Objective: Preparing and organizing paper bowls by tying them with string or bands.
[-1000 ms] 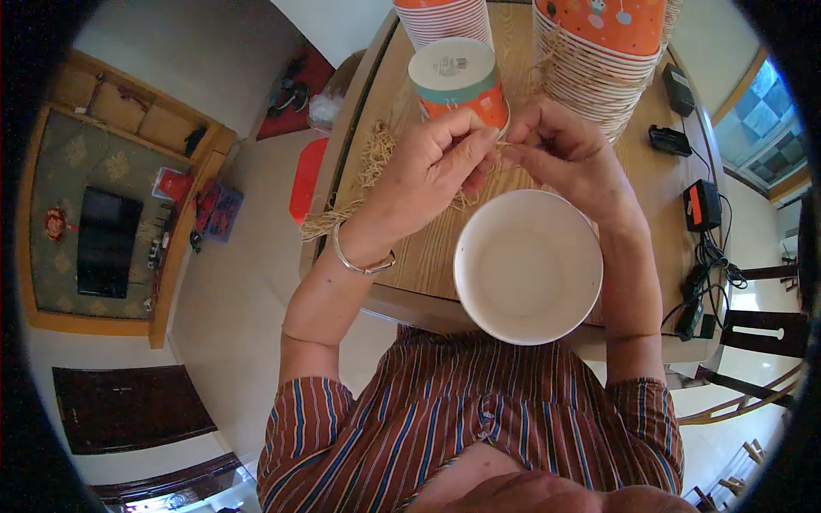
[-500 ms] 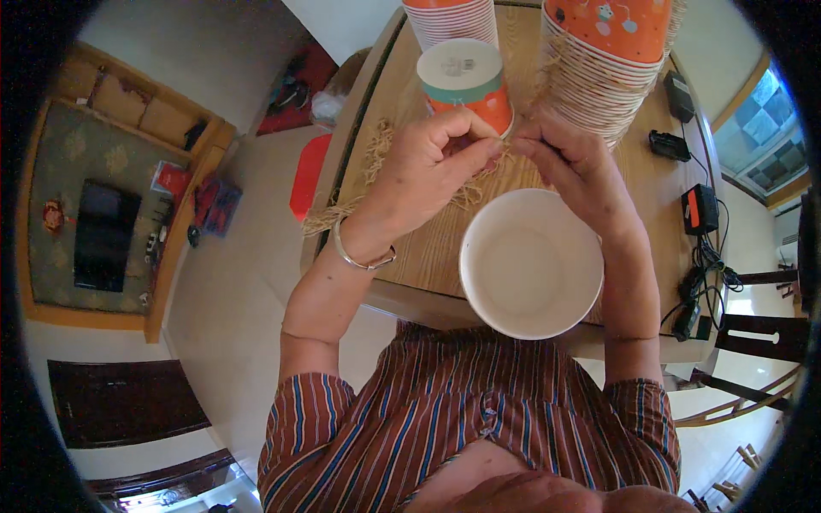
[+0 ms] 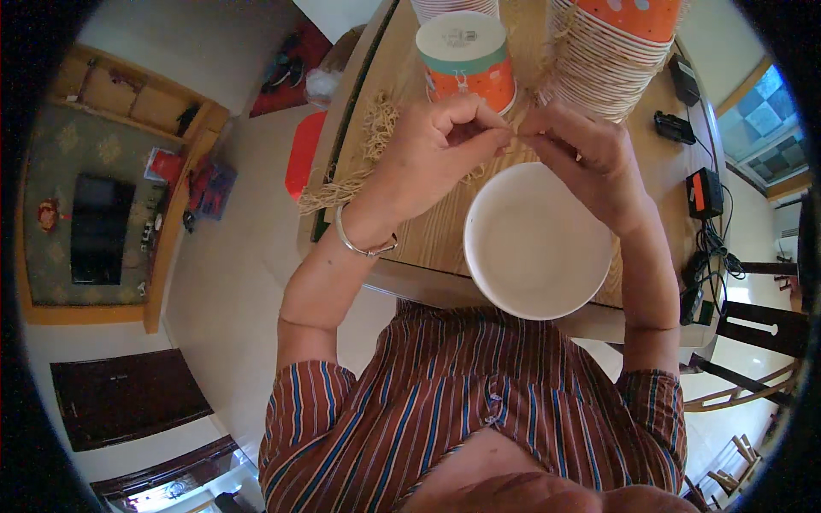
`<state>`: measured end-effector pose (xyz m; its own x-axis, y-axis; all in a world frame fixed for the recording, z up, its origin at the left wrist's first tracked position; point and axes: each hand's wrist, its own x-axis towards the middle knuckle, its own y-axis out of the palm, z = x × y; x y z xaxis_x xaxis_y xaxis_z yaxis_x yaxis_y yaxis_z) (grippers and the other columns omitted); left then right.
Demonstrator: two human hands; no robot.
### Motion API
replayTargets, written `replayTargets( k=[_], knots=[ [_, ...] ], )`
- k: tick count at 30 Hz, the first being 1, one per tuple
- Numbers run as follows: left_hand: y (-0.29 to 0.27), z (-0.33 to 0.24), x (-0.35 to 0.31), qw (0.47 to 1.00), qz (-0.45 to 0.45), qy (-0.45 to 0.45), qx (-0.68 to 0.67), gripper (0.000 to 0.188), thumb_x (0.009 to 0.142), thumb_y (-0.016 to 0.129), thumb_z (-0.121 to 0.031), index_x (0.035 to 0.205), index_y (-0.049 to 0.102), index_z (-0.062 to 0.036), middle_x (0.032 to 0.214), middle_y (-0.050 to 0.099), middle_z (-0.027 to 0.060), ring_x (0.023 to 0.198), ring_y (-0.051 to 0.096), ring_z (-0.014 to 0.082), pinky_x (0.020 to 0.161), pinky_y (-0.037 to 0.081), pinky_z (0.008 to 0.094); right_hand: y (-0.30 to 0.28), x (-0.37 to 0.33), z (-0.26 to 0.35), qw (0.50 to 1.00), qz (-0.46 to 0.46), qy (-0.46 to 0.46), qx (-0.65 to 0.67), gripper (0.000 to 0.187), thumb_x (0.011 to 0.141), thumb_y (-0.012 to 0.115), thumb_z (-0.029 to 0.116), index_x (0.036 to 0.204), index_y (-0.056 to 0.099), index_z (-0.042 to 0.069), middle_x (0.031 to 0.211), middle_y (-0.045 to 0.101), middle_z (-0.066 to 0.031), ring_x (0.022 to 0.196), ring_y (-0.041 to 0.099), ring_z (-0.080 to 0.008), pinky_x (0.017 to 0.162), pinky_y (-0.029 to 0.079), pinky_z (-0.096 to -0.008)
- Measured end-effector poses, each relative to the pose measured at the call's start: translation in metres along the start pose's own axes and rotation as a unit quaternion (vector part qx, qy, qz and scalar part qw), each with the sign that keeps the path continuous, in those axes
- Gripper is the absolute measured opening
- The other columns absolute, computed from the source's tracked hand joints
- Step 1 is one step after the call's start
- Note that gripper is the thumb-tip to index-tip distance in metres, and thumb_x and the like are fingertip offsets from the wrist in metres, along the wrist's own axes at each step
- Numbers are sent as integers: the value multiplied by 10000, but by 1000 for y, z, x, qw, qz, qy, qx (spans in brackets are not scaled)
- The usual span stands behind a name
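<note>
My left hand [image 3: 419,162] and my right hand [image 3: 590,167] meet fingertip to fingertip above the table. Both are closed in a pinch on a short bit of thin tan string [image 3: 515,137], mostly hidden by the fingers. Below them, at the table's near edge, a white paper tub [image 3: 590,248] stands with its mouth up and nothing in it. Beyond my left hand an orange and green paper tub [image 3: 472,81] sits upside down. A bundle of loose tan string [image 3: 342,192] lies left of my left wrist.
Behind my right hand rises a tall stack of nested paper tubs [image 3: 599,73], strands hanging on it. Another stack [image 3: 453,8] stands at the far edge. Black adapters [image 3: 704,192] and tangled cables line the right side. A red stool [image 3: 305,154] is left of the table [image 3: 428,256].
The view has shifted slightly, so the tubs sit higher in it. My hands stay together in the pinch, and my right hand has turned a little, its knuckles raised.
</note>
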<state>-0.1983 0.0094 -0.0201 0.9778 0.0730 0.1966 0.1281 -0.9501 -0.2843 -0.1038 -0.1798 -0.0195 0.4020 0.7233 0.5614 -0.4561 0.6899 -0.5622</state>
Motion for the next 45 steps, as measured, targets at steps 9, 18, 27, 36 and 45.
replayTargets(
  k=[9, 18, 27, 36, 45],
  knots=[
    [4, 3, -10, 999, -25, -4, -29, 57, 901, 620, -34, 909, 658, 8, 807, 648, 8, 738, 585, 44, 673, 487, 209, 10, 0, -2, 999, 8, -19, -28, 78, 868, 604, 71, 933, 599, 28, 767, 622, -141, 699, 631, -336, 616, 506, -413],
    [1, 5, -18, 994, -37, 46, 88, 96, 855, 645, 16, 948, 672, 15, 873, 661, 40, 817, 633, 99, 733, 507, 236, 16, -12, -7, 989, 68, -7, -129, 116, 887, 599, 51, 1000, 573, 42, 767, 605, -154, 687, 615, -365, 578, 479, -414],
    [7, 15, -34, 997, -7, 34, 64, 118, 819, 673, 39, 929, 688, -2, 904, 666, 45, 844, 637, 106, 758, 516, 247, 18, -32, -1, 991, 104, -8, -81, 94, 895, 598, 63, 947, 520, 50, 738, 580, -132, 661, 604, -355, 564, 479, -411],
    [7, 10, -44, 961, 32, 156, 228, 149, 748, 707, 44, 873, 674, -28, 882, 665, 69, 822, 654, 183, 731, 522, 285, 28, -46, 17, 984, 112, 123, 67, 64, 870, 590, 64, 907, 557, 24, 701, 569, -118, 625, 590, -245, 583, 478, -346],
    [-1, 14, -59, 970, -31, 137, 199, 148, 748, 695, 61, 851, 673, -43, 887, 653, 59, 858, 634, 183, 759, 504, 279, 34, -44, 26, 897, 158, 322, 258, 109, 840, 599, 101, 842, 618, -7, 714, 611, -73, 663, 536, -91, 602, 468, -299]
  ],
)
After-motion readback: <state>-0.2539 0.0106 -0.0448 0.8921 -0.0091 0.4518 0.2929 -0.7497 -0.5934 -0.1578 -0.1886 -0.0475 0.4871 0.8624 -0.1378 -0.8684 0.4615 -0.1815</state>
